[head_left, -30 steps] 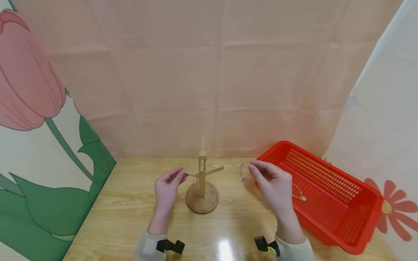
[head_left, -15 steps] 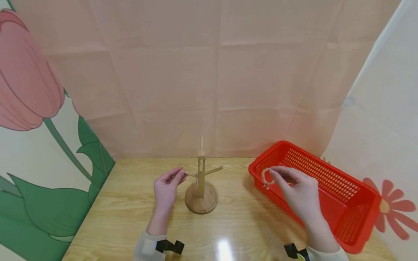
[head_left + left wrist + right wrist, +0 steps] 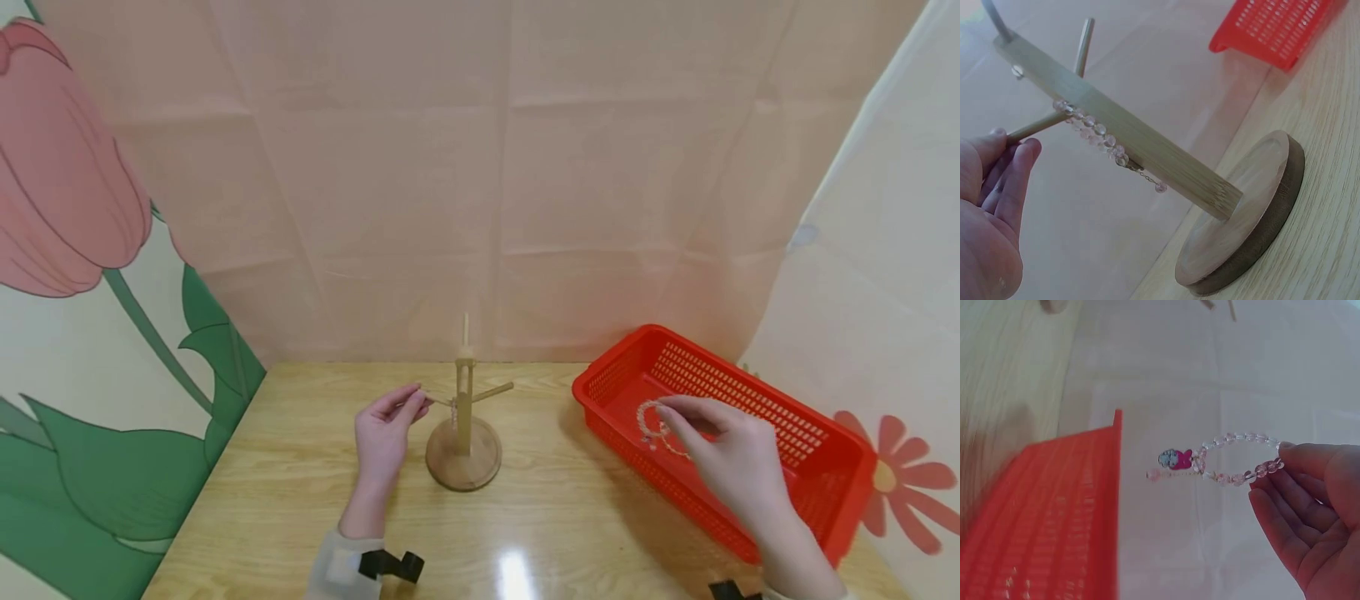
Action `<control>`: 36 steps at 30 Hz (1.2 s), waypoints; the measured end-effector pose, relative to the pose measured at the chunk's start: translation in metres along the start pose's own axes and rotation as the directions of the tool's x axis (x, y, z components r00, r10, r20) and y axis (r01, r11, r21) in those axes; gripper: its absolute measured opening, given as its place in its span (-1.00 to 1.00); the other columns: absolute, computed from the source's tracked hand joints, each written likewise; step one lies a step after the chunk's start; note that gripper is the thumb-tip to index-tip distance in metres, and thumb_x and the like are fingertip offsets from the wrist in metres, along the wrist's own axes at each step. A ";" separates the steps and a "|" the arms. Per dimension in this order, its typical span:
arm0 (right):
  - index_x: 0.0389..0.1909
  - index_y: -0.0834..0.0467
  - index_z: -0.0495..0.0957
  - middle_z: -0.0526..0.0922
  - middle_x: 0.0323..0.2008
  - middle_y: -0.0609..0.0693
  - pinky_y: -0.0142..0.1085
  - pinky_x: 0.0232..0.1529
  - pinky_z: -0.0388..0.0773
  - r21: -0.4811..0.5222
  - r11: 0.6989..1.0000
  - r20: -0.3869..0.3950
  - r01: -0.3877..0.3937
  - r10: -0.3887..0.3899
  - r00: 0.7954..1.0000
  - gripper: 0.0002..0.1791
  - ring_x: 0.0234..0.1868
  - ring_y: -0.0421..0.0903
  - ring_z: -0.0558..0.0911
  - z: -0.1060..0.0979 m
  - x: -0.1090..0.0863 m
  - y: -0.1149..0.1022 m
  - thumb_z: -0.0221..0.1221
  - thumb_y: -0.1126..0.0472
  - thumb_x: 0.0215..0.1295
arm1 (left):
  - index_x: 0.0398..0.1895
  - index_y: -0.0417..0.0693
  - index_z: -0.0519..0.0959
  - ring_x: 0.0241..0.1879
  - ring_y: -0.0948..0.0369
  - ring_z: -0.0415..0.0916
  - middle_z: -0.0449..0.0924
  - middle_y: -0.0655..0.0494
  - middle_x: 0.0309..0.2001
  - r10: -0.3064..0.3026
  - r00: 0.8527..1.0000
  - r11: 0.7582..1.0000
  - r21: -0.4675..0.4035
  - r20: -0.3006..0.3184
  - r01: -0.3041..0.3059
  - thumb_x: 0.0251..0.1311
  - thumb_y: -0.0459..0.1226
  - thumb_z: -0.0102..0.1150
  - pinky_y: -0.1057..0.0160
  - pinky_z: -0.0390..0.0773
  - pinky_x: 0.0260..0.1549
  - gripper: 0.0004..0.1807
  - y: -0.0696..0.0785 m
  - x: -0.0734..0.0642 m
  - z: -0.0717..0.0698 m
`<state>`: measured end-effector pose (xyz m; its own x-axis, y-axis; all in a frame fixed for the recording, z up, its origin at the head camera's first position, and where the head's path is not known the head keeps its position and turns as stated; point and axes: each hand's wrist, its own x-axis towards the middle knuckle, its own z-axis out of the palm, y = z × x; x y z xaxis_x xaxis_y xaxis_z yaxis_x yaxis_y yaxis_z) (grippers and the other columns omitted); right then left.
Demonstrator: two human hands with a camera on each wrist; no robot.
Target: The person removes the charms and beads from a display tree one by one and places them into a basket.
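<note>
My left hand (image 3: pixel 384 429) pinches the end of a left peg (image 3: pixel 1041 125) on a wooden stand (image 3: pixel 464 425) with a round base. Around that peg, against the post, hangs a bracelet of clear pink beads (image 3: pixel 1094 131) with a short chain tail. Over the red basket (image 3: pixel 615 421), my right hand (image 3: pixel 723 446) pinches a second beaded bracelet (image 3: pixel 1244 439) between thumb and fingers. It dangles a pink and pale blue charm (image 3: pixel 1175 459) and a bead on a chain. Another bracelet (image 3: pixel 673 446) lies in the basket, partly behind the right hand.
A bare peg (image 3: pixel 492 392) sticks out to the stand's right, and a thin rod (image 3: pixel 465 331) rises at its top. The wooden table (image 3: pixel 300 467) ends at a pinkish cloth backdrop (image 3: pixel 375 208). The basket stands at the table's right side.
My right hand has moved right with its bracelet, from between the stand and the basket to over the basket. The left hand has stayed at the peg.
</note>
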<state>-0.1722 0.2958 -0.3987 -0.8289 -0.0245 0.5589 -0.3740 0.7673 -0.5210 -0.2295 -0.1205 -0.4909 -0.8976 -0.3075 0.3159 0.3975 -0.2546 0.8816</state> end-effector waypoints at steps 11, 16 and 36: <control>-0.03 0.00 0.84 0.85 -0.24 -0.10 -0.77 -0.26 0.54 -0.119 0.990 0.092 0.073 -0.062 0.994 -0.69 -0.28 -0.52 0.69 -0.037 0.007 0.011 0.58 0.24 0.21 | -0.04 -0.51 0.72 -0.26 0.15 0.83 0.77 -0.37 -0.20 0.001 1.000 1.000 0.001 0.008 -0.001 0.35 -0.54 0.36 0.17 0.84 -0.14 -0.82 0.002 0.002 0.004; 0.00 -0.03 0.84 0.85 -0.23 -0.11 -0.70 -0.30 0.60 -0.131 0.990 0.165 0.047 -0.025 0.986 -0.72 -0.28 -0.35 0.75 -0.049 0.013 0.021 0.56 0.16 0.27 | 0.00 -0.64 0.65 -0.27 0.19 0.82 0.76 -0.40 -0.18 -0.006 1.000 1.000 0.014 0.005 0.006 0.36 -0.55 0.35 0.20 0.84 -0.15 -0.75 0.003 0.001 0.005; -0.05 0.00 0.84 0.80 -0.25 -0.23 -0.39 -0.26 0.77 -0.102 0.994 0.509 0.038 0.019 0.860 -0.80 -0.28 -0.19 0.73 -0.036 0.061 0.071 0.48 0.06 0.38 | 0.02 -0.71 0.60 -0.28 0.21 0.82 0.77 -0.38 -0.20 -0.003 1.000 1.000 -0.016 0.001 0.003 0.36 -0.58 0.32 0.22 0.83 -0.17 -0.73 0.002 -0.002 0.000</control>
<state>-0.2351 0.3719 -0.3787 -0.9323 -0.3325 0.1422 -0.3607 0.8270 -0.4311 -0.2274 -0.1203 -0.4900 -0.8990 -0.3061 0.3134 0.3976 -0.2700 0.8769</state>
